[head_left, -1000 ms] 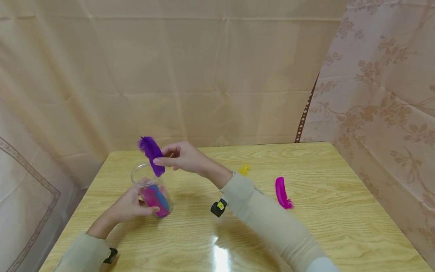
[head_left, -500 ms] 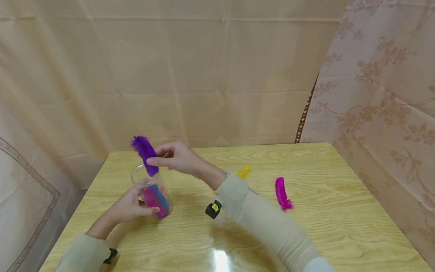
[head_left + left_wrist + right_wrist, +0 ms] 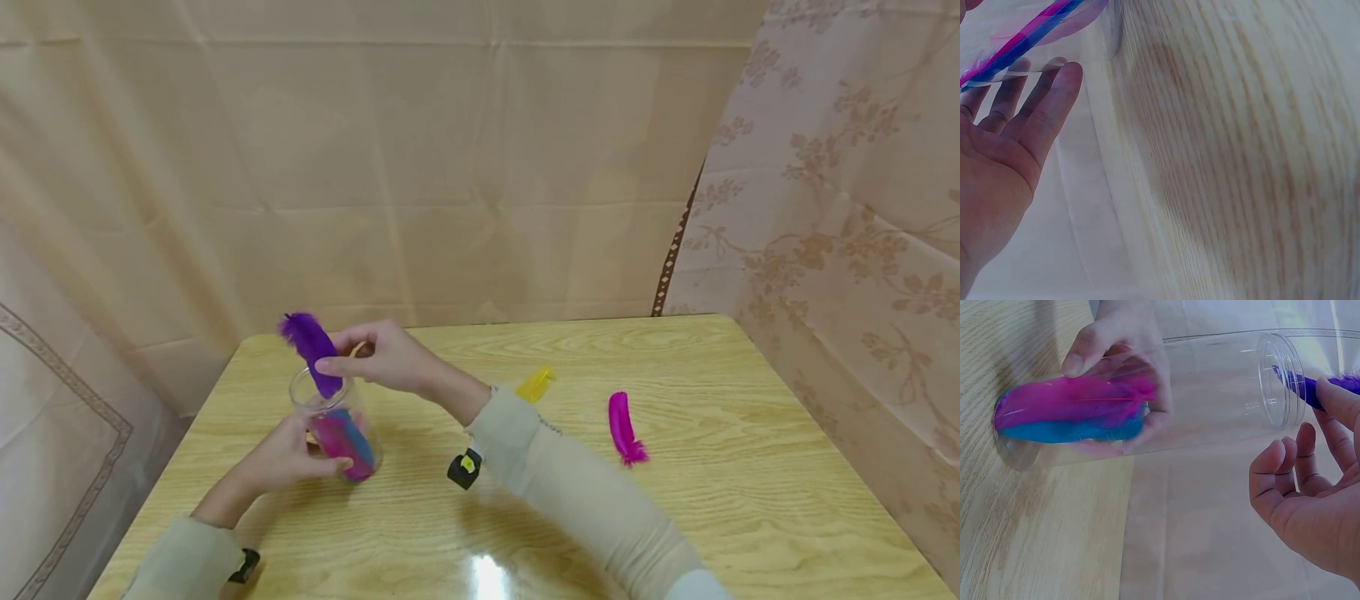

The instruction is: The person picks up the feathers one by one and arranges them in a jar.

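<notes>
My left hand (image 3: 281,454) holds a clear plastic jar (image 3: 1210,394) upright on the table, fingers and thumb around its lower part. Inside the jar lie a pink feather (image 3: 1063,403) and a blue feather (image 3: 1072,431), leaning together near the bottom. Between thumb and fingertips my right hand (image 3: 386,358) pinches a purple feather (image 3: 309,346) at the jar's mouth. The feather's lower tip dips just inside the rim, as the right wrist view shows; its fluffy end points up and left. In the left wrist view, my left fingers (image 3: 1054,112) lie along the jar's side.
On the wooden table (image 3: 720,500) a yellow feather (image 3: 536,384) lies beyond my right forearm. Farther right is a magenta feather (image 3: 624,427). A beige curtain (image 3: 480,167) hangs behind the table, with patterned cloth (image 3: 847,208) on the right.
My right hand has moved left and slightly down with the purple feather, bringing its tip into the jar's mouth. The left hand and jar have stayed in place.
</notes>
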A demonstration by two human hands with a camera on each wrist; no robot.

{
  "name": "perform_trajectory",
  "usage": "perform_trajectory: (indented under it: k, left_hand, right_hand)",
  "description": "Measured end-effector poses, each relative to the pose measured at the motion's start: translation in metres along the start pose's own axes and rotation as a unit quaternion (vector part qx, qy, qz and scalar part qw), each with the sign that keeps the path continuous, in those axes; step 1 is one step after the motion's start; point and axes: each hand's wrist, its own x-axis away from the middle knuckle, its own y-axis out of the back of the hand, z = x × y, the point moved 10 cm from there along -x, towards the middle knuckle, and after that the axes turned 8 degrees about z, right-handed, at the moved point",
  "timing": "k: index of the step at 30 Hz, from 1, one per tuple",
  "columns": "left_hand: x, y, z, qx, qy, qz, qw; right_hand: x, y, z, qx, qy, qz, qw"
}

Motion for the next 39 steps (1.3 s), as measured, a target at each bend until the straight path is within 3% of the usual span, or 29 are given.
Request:
perform_trajectory:
  k: [20, 39]
  left_hand:
    - [0.0, -0.002, 0.002, -0.008, 0.006, 0.002, 0.9999]
    - [-0.003, -0.003, -0.008, -0.014, -0.031, 0.011, 0.9994]
  right_hand:
    - [-0.002, -0.007, -0.004, 0.004, 0.01, 0.014, 0.9998]
    - [-0.002, -0.01, 0.001, 0.067, 0.023, 0.025, 0.9972]
